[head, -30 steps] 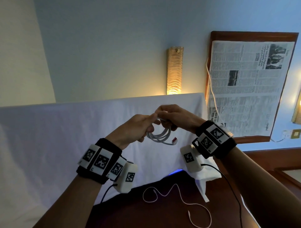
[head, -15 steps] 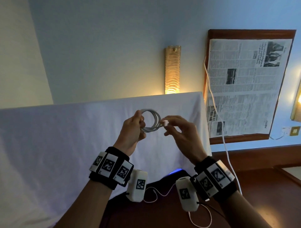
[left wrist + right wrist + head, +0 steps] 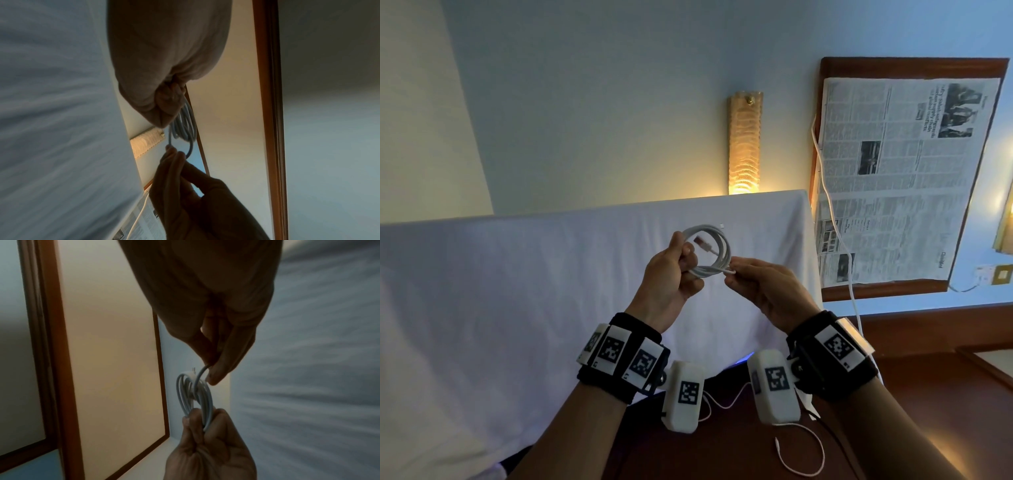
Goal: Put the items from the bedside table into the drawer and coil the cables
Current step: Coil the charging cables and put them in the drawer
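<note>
A white cable wound into a small coil (image 3: 714, 249) is held up in front of the white bed sheet. My left hand (image 3: 674, 270) grips the coil's left side (image 3: 203, 404), fingers curled round the loops. My right hand (image 3: 753, 284) pinches the cable's loose end at the coil's lower right (image 3: 190, 146). A USB plug (image 3: 702, 244) with a red insert shows inside the loop. A second thin white cable (image 3: 801, 455) lies uncoiled on the dark wooden bedside table (image 3: 722, 452) below my wrists.
A white sheet (image 3: 517, 308) covers the bed on the left. A lit wall lamp (image 3: 744, 144) hangs behind it. A wood-framed board with newspaper (image 3: 900, 178) stands on the right, with another white cord (image 3: 835, 219) running down its left edge.
The coil was turned upright in my left hand, and my right hand shifted from the coil's top to pinching the loose end at its lower right. Both wrists came closer together.
</note>
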